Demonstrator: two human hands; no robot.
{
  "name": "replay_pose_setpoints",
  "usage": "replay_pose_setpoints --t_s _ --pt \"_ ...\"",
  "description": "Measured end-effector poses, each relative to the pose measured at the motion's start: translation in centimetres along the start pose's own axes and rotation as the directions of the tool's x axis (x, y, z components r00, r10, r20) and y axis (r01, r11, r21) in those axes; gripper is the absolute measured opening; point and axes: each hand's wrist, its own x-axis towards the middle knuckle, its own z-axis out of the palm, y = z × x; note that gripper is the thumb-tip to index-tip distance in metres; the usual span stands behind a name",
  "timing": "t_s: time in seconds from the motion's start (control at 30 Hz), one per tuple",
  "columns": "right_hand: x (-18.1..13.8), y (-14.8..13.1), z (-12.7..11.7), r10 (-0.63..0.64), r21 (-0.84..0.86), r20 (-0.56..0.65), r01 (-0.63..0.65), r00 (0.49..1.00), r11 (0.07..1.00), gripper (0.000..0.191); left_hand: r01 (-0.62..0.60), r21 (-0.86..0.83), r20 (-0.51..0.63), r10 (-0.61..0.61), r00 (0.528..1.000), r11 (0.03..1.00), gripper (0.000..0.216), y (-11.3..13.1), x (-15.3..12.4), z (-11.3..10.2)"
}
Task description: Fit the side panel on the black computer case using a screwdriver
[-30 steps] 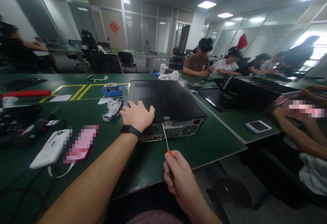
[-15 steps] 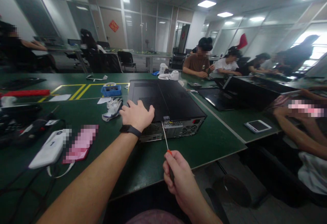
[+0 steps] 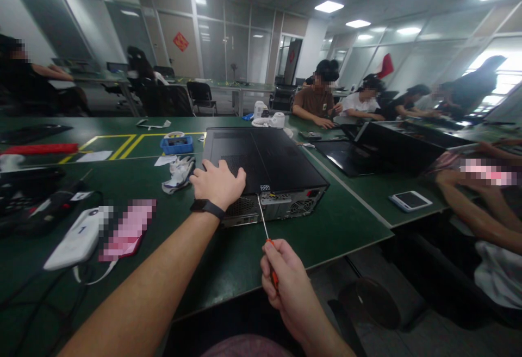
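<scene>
**Left hand** (image 3: 218, 183): spread open, palm down, on the near left corner of the lid of the computer case (image 3: 265, 158), with the fingers pointing far and right. It grips nothing. In my judgement the flat palm loads the lid so the case does not slide on the table while the tool presses against it. A dark wristband (image 3: 207, 207) sits at the wrist.

**Right hand** (image 3: 285, 286): closed round the orange handle of a screwdriver (image 3: 263, 222), held low and near, just off the near table edge. The thin shaft runs up and slightly left from the fist. Its tip meets the upper edge of the rear panel (image 3: 285, 206), just below a small chequered tag. Whether the tip sits in a screw head is too small to tell. The low grip appears to let the shaft meet the panel nearly square on.

**Computer case**: lies flat on its side on the green table (image 3: 342, 229). The rear panel, with its vents and fan grille, faces the person close to the near edge. That position puts the panel within reach of both hands.

**Surroundings**:
- Crumpled white gloves (image 3: 178, 173) lie just left of the case, apart from the left hand.
- A blue tray (image 3: 178, 144) stands farther back on the left, beside yellow marking lines.
- A white device (image 3: 77, 237) marked "1" lies near left with a cable.
- To the right, a phone (image 3: 410, 200) lies face up on the adjoining table.
- A co-worker's arm (image 3: 473, 218) rests to the right of the phone.
- Other people sit at the far tables.
</scene>
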Motion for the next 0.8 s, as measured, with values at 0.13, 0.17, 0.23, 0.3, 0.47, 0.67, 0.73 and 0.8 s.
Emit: replay_pose_setpoints --t_s 0.13,0.17,0.23,0.3,0.47,0.67,0.73,0.8 --pt "-0.05 -0.18 0.03 0.001 -0.004 0.023 -0.001 1.0 1.0 0.046 0.001 -0.001 0.0 -0.001 1.0 1.0 0.071 -0.02 0.02 0.05" --pt "-0.03 -0.21 0.07 0.003 -0.003 0.027 -0.003 1.0 1.0 0.046 0.002 -0.002 0.0 -0.002 1.0 1.0 0.071 -0.02 0.01 0.05" --pt "0.04 -0.19 0.13 0.011 0.001 0.024 -0.011 1.0 1.0 0.045 0.003 -0.002 -0.001 -0.003 1.0 1.0 0.071 -0.03 0.0 0.05" --pt "0.12 -0.07 0.16 0.011 -0.007 0.012 -0.011 1.0 1.0 0.044 0.002 -0.003 -0.003 -0.002 1.0 1.0 0.071 -0.02 -0.01 0.02" --pt "-0.02 0.08 0.17 0.006 -0.021 0.013 -0.006 1.0 1.0 0.044 0.001 -0.002 -0.005 -0.001 1.0 1.0 0.071 0.02 -0.06 -0.02" --pt "-0.11 -0.38 0.49 0.023 0.022 0.038 -0.024 0.999 0.999 0.051 -0.001 0.001 0.002 0.001 1.0 1.0 0.071 -0.02 -0.05 -0.06" --pt "0.04 -0.35 0.56 0.017 0.027 0.027 -0.018 0.999 0.999 0.051 -0.003 0.002 0.004 0.003 1.0 1.0 0.072 -0.05 -0.05 -0.1" --pt "0.16 -0.18 0.57 0.001 0.018 0.016 -0.001 1.0 1.0 0.048 -0.004 0.001 0.005 0.004 1.0 1.0 0.072 -0.06 -0.06 -0.15"
